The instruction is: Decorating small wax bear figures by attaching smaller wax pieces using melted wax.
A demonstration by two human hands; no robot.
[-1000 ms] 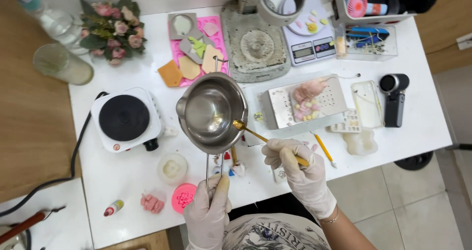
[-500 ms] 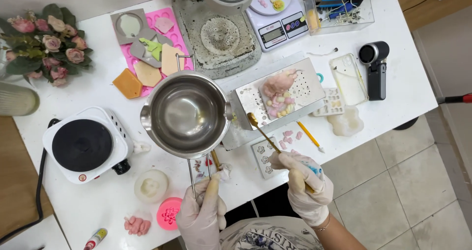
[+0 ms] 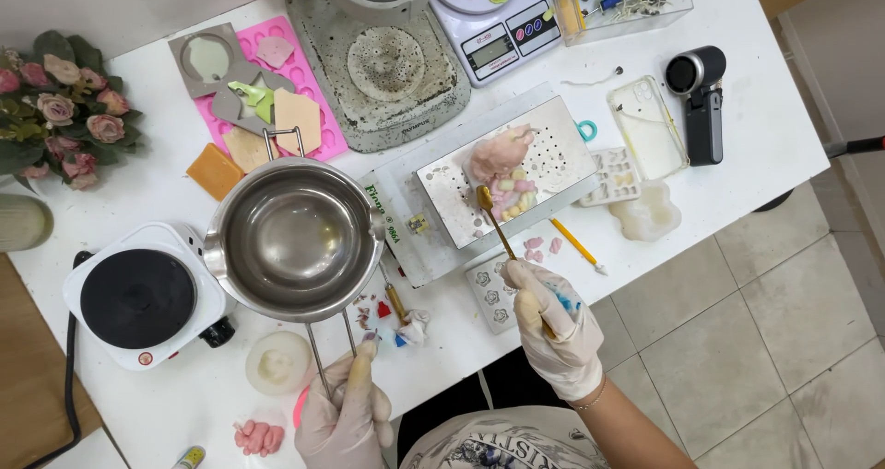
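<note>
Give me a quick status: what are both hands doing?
Left hand grips steel melting pot by its wire handle. Right hand holds gold spoon, bowl at wax pieces on perforated tray.

Bright, even overhead light, soft shadows, mostly sharp, slight wide-angle edge distortion.

Both hands wear pale thin gloves. The left hand [image 3: 346, 414] sits low, fingers curled shut in a grip, index finger extended forward. The right hand [image 3: 553, 326] – raised, forearm bare – closes in a fist-like pinch.

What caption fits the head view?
Gloved left hand holds a steel pot; right hand reaches a spoon to wax pieces.
</note>
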